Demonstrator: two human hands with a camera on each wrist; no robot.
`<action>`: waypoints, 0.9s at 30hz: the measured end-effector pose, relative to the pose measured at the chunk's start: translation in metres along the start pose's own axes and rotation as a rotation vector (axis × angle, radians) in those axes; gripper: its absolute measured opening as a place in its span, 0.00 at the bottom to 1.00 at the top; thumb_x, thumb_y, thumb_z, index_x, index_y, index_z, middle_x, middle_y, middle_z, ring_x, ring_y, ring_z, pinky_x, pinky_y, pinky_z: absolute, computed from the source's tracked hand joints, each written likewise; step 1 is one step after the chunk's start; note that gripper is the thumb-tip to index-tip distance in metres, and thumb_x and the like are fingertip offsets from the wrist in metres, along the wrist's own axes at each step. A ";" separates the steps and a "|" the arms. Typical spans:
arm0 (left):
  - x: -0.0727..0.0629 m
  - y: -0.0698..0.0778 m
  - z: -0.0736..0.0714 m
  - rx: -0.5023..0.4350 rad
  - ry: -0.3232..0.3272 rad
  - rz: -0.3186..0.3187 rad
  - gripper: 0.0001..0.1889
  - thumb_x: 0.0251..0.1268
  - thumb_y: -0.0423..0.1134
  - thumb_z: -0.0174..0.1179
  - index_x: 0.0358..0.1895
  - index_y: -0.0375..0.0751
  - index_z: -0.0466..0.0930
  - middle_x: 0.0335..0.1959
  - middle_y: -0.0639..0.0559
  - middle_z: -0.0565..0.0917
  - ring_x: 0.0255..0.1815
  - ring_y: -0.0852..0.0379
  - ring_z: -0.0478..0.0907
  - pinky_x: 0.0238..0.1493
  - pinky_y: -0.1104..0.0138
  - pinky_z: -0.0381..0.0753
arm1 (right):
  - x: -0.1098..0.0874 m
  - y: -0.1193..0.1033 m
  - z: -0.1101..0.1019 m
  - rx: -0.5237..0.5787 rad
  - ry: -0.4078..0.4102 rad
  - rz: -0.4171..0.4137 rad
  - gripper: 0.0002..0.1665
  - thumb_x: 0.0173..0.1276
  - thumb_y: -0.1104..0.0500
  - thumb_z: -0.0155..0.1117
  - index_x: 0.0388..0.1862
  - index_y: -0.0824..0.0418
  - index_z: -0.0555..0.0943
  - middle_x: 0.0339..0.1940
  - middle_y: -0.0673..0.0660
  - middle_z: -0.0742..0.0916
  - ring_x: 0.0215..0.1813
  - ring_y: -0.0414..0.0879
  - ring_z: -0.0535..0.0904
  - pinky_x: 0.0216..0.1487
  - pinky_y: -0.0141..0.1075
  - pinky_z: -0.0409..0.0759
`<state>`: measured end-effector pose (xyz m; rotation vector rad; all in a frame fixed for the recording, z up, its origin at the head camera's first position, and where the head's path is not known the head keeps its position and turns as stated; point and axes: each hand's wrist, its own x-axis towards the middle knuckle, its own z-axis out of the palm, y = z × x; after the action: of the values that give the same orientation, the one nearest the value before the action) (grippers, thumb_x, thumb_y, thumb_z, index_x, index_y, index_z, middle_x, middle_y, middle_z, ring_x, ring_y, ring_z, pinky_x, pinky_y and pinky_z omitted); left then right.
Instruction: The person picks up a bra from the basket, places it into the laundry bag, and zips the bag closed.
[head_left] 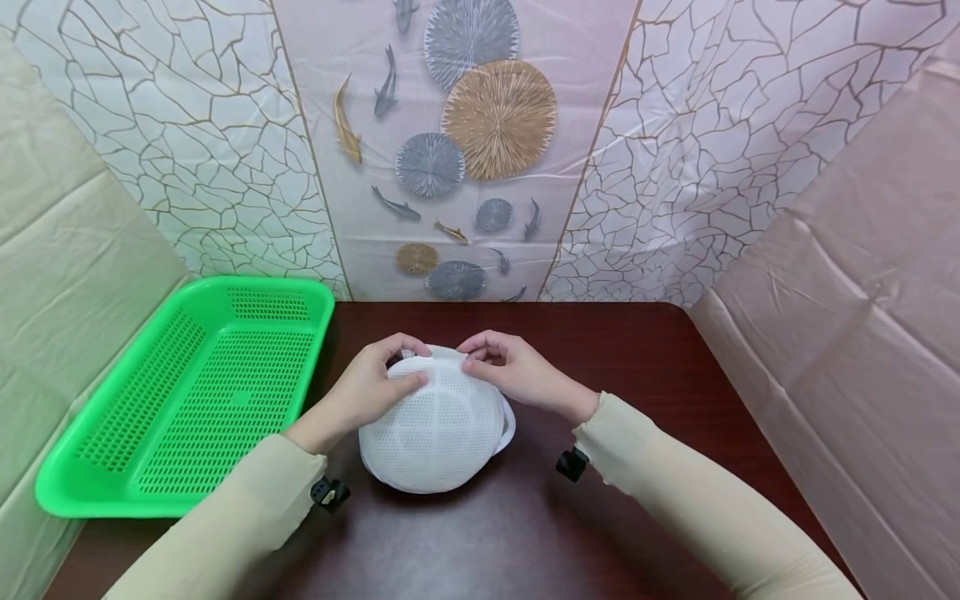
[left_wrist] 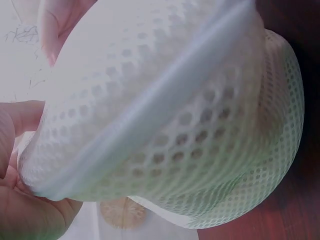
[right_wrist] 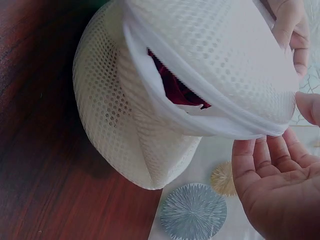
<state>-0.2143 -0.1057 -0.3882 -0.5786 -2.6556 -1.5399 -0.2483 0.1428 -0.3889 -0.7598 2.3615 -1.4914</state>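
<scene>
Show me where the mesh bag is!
In the head view, the mesh bag is right of the green basket, its far edge in the left hand and right hand.

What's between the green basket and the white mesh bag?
In the head view, dark table lies between basket and bag, with the left hand and sleeve across the gap.

Rough, matt honeycomb-mesh bag point(head_left: 429, 433), smooth plastic basket point(head_left: 225, 400), glossy wood-look tabletop point(head_left: 450, 546), matt cloth sleeves point(head_left: 258, 496)
</scene>
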 end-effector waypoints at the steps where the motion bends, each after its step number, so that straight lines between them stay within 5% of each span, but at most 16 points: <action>1: 0.000 0.000 0.001 0.002 -0.004 0.003 0.14 0.59 0.34 0.68 0.46 0.49 0.78 0.42 0.49 0.81 0.38 0.51 0.76 0.39 0.59 0.77 | 0.000 0.000 0.001 -0.010 0.001 -0.004 0.15 0.70 0.57 0.62 0.53 0.61 0.79 0.40 0.54 0.85 0.42 0.45 0.81 0.43 0.36 0.78; 10: -0.002 -0.004 0.004 0.046 -0.006 0.050 0.14 0.57 0.31 0.68 0.42 0.52 0.78 0.39 0.53 0.79 0.38 0.54 0.72 0.38 0.60 0.73 | 0.003 0.000 0.008 -0.115 -0.012 -0.013 0.14 0.73 0.54 0.59 0.53 0.56 0.83 0.49 0.48 0.84 0.48 0.40 0.78 0.44 0.37 0.79; 16: -0.003 -0.005 0.003 0.050 0.002 0.044 0.14 0.58 0.30 0.67 0.42 0.51 0.77 0.38 0.52 0.80 0.38 0.53 0.73 0.38 0.59 0.73 | 0.003 0.001 0.011 -0.110 -0.070 0.001 0.12 0.73 0.56 0.58 0.51 0.55 0.83 0.45 0.49 0.85 0.46 0.41 0.78 0.44 0.36 0.78; 27: -0.003 -0.007 0.000 0.016 -0.031 0.022 0.13 0.60 0.31 0.65 0.44 0.49 0.75 0.38 0.50 0.78 0.40 0.51 0.73 0.40 0.59 0.73 | 0.003 0.004 0.012 -0.157 -0.045 0.035 0.12 0.75 0.53 0.55 0.46 0.52 0.84 0.41 0.46 0.86 0.39 0.39 0.79 0.39 0.35 0.79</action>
<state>-0.2134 -0.1098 -0.3949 -0.6344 -2.6722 -1.5154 -0.2460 0.1330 -0.3975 -0.7743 2.4669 -1.2734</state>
